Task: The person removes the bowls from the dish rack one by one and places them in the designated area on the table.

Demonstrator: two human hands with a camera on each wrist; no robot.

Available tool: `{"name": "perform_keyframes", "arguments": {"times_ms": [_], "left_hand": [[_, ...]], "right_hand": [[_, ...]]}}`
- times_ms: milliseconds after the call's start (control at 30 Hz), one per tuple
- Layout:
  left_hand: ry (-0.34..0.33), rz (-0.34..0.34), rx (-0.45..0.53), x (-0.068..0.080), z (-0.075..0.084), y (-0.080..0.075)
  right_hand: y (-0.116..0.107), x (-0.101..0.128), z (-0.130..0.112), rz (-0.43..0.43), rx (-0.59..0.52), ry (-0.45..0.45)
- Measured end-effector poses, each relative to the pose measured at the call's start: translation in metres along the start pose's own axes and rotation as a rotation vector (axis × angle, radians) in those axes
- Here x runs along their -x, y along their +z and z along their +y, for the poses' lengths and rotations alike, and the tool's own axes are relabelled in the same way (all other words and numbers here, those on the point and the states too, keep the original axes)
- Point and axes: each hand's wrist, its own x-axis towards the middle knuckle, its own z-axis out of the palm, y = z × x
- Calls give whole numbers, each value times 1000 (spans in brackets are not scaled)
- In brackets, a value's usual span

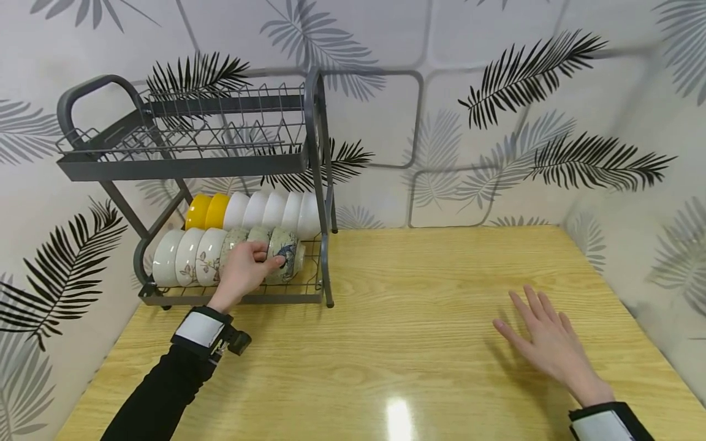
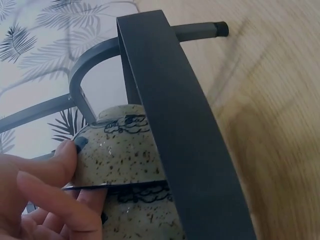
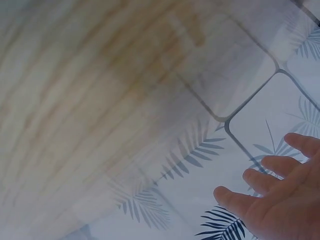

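Observation:
My left hand reaches into the lower shelf of a grey dish rack. It pinches the rightmost bowl of the front row, a speckled bowl with a blue pattern, standing on its side. In the left wrist view, the thumb lies on the outside of this bowl and fingers are at its rim. Similar speckled bowls stand just left of it, partly hidden by the hand. Far to the right, my right hand is held over the table with its fingers spread, holding nothing.
Pale bowls, some with flower sprigs, fill the front row's left end. Behind stand yellow bowls and several white bowls. The rack's side post rises close right of the pinched bowl. A wooden table meets the patterned wall behind.

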Motion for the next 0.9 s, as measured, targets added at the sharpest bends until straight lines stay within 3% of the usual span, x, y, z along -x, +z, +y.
{"name": "perform_keyframes", "arguments": {"times_ms": [267,533,700,900], "left_hand": [[28,51,44,1,-5,8],[22,39,220,7,-13,12],[23,39,319,9,-17,14],[94,71,312,13,-17,15]], "right_hand": [[-1,0,0,-1,5,2],[0,-1,2,-3,-8,5],[-1,-3,4,-10,-106,-10],[-3,-5,6,-11,-243,-22]]}}
